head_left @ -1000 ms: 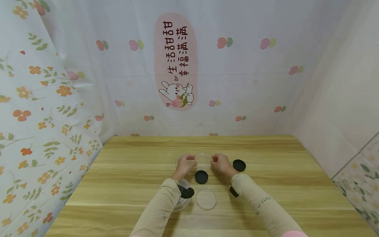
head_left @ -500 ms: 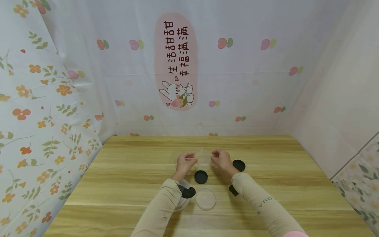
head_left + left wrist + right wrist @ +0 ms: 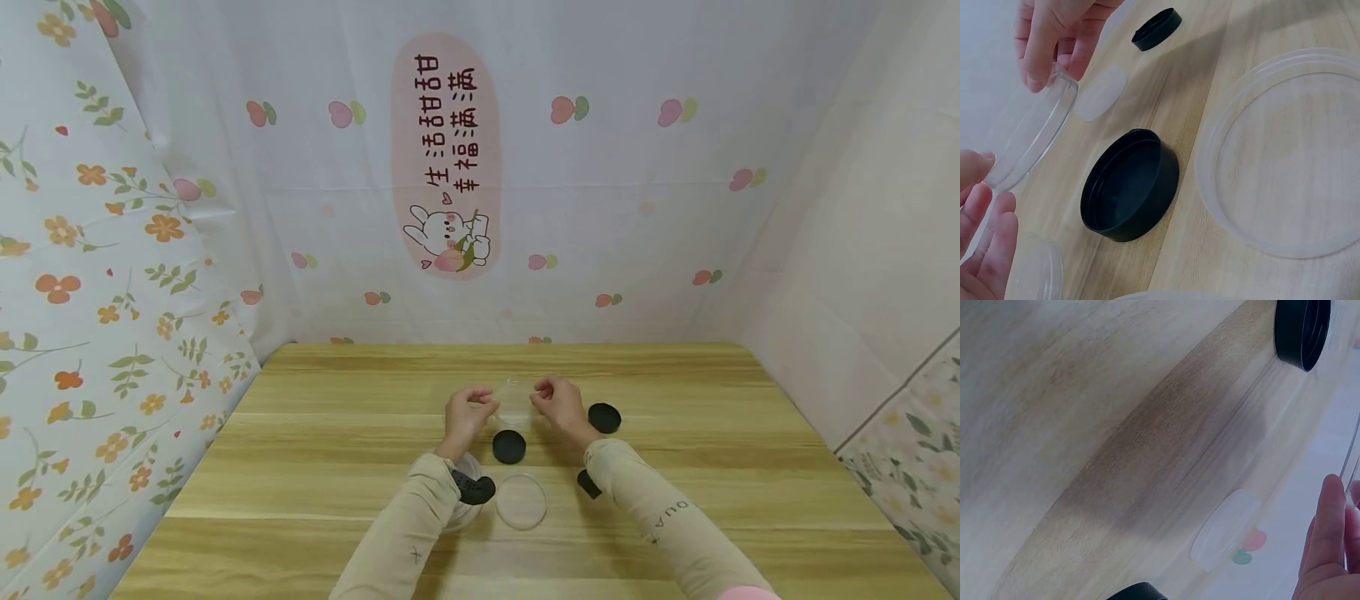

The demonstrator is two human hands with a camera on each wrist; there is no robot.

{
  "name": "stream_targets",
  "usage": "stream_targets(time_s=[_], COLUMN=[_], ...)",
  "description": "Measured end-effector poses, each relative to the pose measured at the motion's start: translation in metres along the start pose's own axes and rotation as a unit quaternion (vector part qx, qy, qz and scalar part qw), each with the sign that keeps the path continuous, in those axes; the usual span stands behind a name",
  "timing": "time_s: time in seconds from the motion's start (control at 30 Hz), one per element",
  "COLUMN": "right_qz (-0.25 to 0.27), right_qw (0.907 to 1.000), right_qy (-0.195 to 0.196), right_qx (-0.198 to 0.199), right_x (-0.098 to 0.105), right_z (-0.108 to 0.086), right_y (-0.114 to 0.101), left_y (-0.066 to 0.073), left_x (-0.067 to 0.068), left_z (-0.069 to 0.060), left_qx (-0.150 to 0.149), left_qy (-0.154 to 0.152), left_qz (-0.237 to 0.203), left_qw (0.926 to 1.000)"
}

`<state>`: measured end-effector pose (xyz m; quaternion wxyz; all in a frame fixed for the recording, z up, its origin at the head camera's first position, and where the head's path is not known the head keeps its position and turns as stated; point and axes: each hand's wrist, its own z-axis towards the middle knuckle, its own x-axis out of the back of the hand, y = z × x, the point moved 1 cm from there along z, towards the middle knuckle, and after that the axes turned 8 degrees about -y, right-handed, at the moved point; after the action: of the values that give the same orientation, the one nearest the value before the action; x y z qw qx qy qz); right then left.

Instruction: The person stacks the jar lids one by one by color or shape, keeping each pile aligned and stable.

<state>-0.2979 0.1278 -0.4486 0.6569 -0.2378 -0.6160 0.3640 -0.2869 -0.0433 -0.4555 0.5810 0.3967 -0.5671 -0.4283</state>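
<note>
A clear round plastic lid (image 3: 513, 403) with a raised rim is held tilted above the table, between both hands. My left hand (image 3: 468, 417) pinches its left edge; in the left wrist view the thumb lies against the rim. On the opposite edge my right hand (image 3: 560, 408) pinches it between thumb and fingers. Just below the lid, a black round cap (image 3: 508, 447) lies hollow side up on the table. Another black cap (image 3: 604, 417) is to the right of my right hand. In the right wrist view only the edge of the held lid (image 3: 1352, 453) shows.
Nearer me on the wooden table (image 3: 675, 483) lies a clear ring-rimmed disc (image 3: 522, 502). Clear round containers (image 3: 463, 521) are partly hidden under the left forearm. A flat whitish disc (image 3: 1102, 94) rests farther back. Printed cloth (image 3: 637, 208) hangs behind the table.
The clear lid has risen slightly and tilted between the hands. My right hand has shifted up and a little left, and the fingers have moved along the rim. The caps lie unmoved.
</note>
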Motion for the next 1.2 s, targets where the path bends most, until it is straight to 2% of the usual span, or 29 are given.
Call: stream_targets(time_s=[0.27,0.6,0.87,0.97,1.0,1.1,1.2], right_qz=[0.014,-0.024,-0.023,-0.041,-0.048,-0.061,-0.064], right_qw=[0.9996,0.9962,0.9907,0.9874,0.9858,0.9819,0.9800], right_qy=[-0.024,-0.072,-0.106,-0.122,-0.128,-0.142,-0.146], right_qx=[-0.002,0.043,0.081,0.092,0.097,0.110,0.119], right_x=[0.002,0.005,0.001,-0.003,-0.004,-0.005,-0.007], right_z=[-0.001,-0.007,-0.010,-0.010,-0.010,-0.010,-0.010], right_y=[-0.006,-0.013,-0.018,-0.020,-0.021,-0.024,-0.027], left_y=[0.004,0.005,0.005,0.001,-0.008,-0.009,-0.008], left_x=[0.008,0.018,0.028,0.034,0.035,0.040,0.042], left_z=[-0.001,-0.006,-0.011,-0.013,-0.009,-0.010,-0.013], left_qx=[-0.008,-0.050,-0.067,-0.091,-0.118,-0.135,-0.124], left_qy=[-0.016,-0.080,-0.130,-0.148,-0.156,-0.175,-0.186], left_qz=[0.017,0.037,0.061,0.056,0.051,0.048,0.052], left_qw=[0.9997,0.9948,0.9873,0.9831,0.9793,0.9741,0.9733])
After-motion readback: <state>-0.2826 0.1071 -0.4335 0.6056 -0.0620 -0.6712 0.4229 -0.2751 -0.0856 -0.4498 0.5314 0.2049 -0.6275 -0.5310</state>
